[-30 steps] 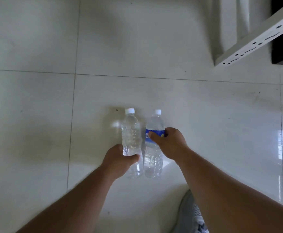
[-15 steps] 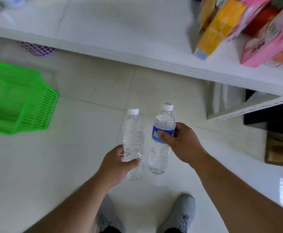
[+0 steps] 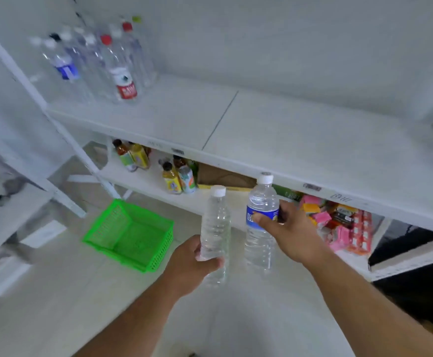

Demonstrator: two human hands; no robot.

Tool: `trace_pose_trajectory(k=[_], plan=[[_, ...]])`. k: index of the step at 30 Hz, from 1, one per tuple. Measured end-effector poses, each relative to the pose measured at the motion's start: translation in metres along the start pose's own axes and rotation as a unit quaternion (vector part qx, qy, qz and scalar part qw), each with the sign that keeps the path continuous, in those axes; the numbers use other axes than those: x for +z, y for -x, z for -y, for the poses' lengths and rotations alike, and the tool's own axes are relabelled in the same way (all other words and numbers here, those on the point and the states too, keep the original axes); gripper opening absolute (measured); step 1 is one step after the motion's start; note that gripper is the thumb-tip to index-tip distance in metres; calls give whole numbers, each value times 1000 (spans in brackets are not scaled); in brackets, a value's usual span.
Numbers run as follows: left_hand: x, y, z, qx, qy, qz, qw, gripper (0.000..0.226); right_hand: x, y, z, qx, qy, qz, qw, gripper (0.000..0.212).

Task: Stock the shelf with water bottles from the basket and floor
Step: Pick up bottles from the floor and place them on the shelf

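Carry step, both hands loaded: left hand (image 3: 189,264) fingers wrapped round plain bottle (image 3: 215,228); right hand (image 3: 287,235) pinching blue-label bottle (image 3: 260,222), both upright above floor. Beyond: green basket (image 3: 130,233), seemingly empty. Next, likely: raise both onto white shelf (image 3: 300,140), beside stocked bottles (image 3: 99,63) at far left.

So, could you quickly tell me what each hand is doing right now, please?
Left hand: closed around the unlabelled clear bottle.
Right hand: closed around the blue-labelled bottle.
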State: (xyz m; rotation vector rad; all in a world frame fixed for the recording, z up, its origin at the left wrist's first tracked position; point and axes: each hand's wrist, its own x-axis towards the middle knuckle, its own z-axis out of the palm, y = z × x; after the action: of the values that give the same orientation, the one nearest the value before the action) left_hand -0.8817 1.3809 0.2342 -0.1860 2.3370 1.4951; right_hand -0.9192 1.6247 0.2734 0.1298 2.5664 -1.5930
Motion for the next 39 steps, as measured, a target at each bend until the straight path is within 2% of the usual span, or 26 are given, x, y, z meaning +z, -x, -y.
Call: trace_pose_trajectory(k=[6,10,14,26,39], plan=[[-44,64,-65,58,20,-74,995,30,-17,26,99,-92,-23,20,995,21],[-58,93,-93,84,40,-124,988,33,-21,39,136,-148,-22,32,988,18],[-64,116,-105,90,42,-167,981,36,-21,45,160,-182,-22,44,982,22],[-89,150,-92,77,79,-245,963,35,20,41,193,-215,-16,99,971,30],[-228,131,-40,85,72,-235,966,37,134,20,267,-217,-39,86,972,23]])
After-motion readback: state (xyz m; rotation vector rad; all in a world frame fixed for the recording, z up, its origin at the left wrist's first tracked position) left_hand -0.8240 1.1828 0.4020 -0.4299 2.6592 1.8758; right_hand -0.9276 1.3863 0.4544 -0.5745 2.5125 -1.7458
